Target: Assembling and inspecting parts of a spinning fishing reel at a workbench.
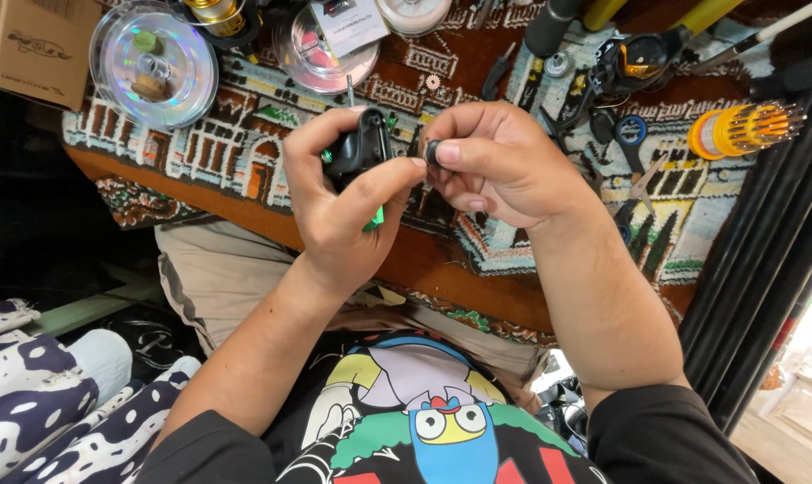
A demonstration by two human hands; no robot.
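Gripping a black reel body (pixel 359 148), left hand (pixel 339 211); right hand (pixel 496 166) pinches small black part (pixel 432 152) beside it, not yet fitted; tools strewn on counter (pixel 442 260).

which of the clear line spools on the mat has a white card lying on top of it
The middle clear spool, pinkish inside, directly above the left hand; the clear spool farther left carries no card.

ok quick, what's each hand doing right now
left hand: closed on a black reel body
right hand: pinching a small black round part
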